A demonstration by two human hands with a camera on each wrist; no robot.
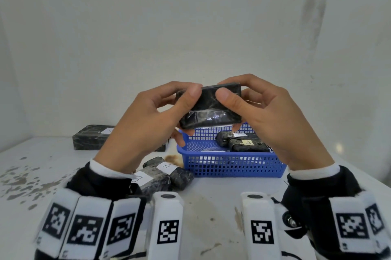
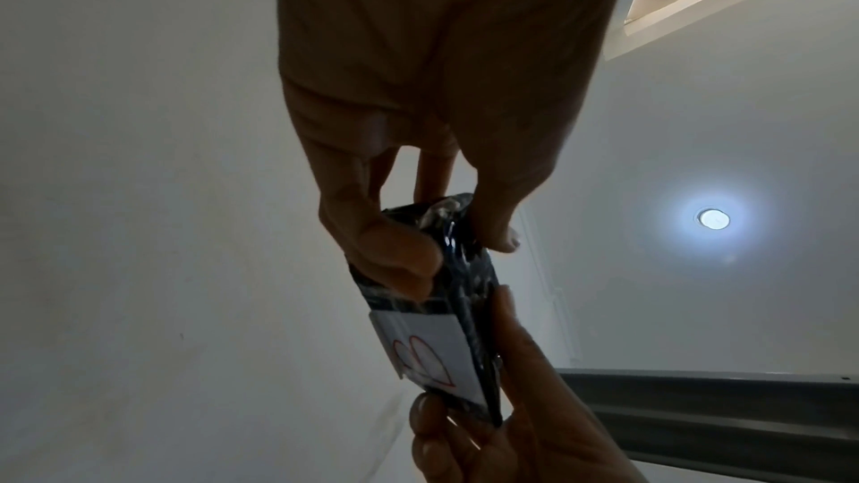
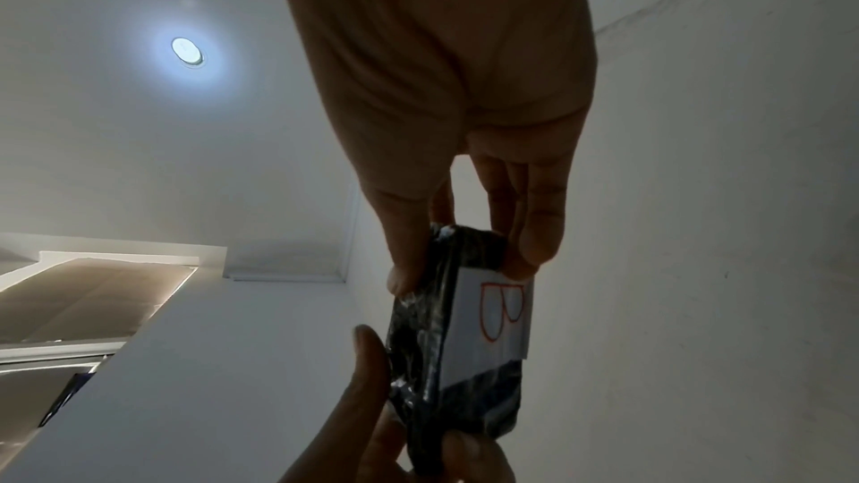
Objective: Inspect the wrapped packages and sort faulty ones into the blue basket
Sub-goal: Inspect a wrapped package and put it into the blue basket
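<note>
The head camera is looking forward and down from high up, seeing both hands, the surface (image 1: 211, 196) and the wall behind. Each wrist camera is sitting very close under its own hand, looking up along the fingers at the ceiling and its round lamp (image 2: 713, 218). All three views are sharing the black wrapped package (image 1: 209, 109).

I count one package (image 1: 209, 107) in my two hands, one blue basket (image 1: 230, 166) holding two packages, and three more packages on the tabletop (image 1: 211, 196).
</note>
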